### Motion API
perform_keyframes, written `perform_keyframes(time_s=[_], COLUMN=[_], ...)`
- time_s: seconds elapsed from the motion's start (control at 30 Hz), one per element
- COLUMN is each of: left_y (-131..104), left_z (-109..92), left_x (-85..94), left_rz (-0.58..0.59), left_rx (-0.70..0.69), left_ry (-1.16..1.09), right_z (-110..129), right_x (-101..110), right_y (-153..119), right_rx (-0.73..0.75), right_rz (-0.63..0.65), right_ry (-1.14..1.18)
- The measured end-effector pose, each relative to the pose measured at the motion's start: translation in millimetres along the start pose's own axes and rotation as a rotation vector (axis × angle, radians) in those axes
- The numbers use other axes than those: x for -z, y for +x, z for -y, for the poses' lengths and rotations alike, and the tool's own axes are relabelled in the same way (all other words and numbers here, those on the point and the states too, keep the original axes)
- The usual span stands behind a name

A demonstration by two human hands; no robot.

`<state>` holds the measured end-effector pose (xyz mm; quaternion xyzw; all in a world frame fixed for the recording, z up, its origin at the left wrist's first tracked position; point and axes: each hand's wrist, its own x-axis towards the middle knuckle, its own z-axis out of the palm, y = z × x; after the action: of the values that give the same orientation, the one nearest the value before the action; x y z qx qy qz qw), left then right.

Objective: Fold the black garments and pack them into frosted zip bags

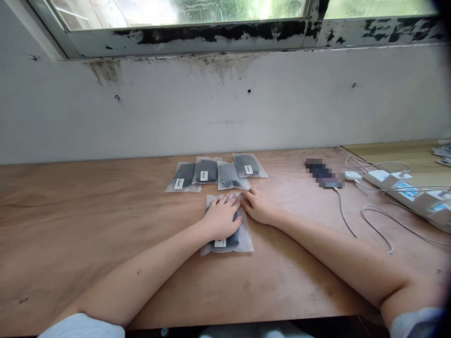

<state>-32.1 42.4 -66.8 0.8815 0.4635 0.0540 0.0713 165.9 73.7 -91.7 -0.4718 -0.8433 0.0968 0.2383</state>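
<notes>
A frosted plastic bag with something dark inside and a white label lies on the table in front of me. My left hand rests flat on it, fingers stretched out and covering much of its middle. At the bag's upper right corner, my right hand has its fingers bent and closed on the edge; the fingertips are partly hidden. Just beyond lie several similar bags, overlapping in a row: a left one, two in the middle and a right one. Labels show on most of them.
On the wooden table, a blurred-out phone lies at the right with a white cable attached. Farther right is a white power strip with plugged-in chargers and loose cables. A wall and window stand behind.
</notes>
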Motion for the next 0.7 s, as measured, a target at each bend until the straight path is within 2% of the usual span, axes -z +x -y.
perform_keyframes(time_s=[0.17, 0.33, 0.5, 0.7], left_y=[-0.2, -0.8, -1.7, -1.7], left_z=[-0.8, -0.4, -0.3, 0.5], left_x=[-3.1, -4.5, -5.0, -3.8], left_rz=[-0.016, -0.033, -0.060, -0.067], left_rx=[0.018, 0.025, 0.020, 0.006], left_ry=[0.026, 0.019, 0.002, 0.008], right_z=[0.2, 0.5, 7.2, 15.0], right_x=[2.7, 5.0, 9.1, 10.9], right_y=[1.7, 2.6, 1.1, -9.0], right_rx=[-0.029, 0.007, 0.070, 0.123], right_rz=[-0.013, -0.029, 0.021, 0.094], right_ry=[0.043, 0.119, 0.231, 0.240])
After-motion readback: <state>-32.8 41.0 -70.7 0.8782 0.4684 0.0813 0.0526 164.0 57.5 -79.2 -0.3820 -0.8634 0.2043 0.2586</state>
